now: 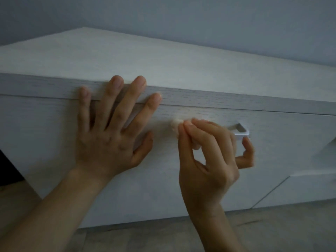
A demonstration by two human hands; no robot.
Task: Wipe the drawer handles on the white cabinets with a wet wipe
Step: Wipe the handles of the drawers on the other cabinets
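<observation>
A low white cabinet [163, 57] fills the view, seen from close up. Its drawer front carries a white bar handle [240, 130], of which only the right end shows. My left hand [112, 128] lies flat on the drawer front with fingers spread, fingertips reaching the cabinet's top edge. My right hand [211, 157] pinches a small bunched white wet wipe [175, 124] between thumb and fingers and holds it against the handle's left part. The hand hides most of the handle.
A second white cabinet front [309, 186] joins on at the lower right. Wood-look floor [163, 237] runs along the bottom, a grey wall [218, 24] stands behind, and a dark gap [7, 171] opens at the cabinet's left side.
</observation>
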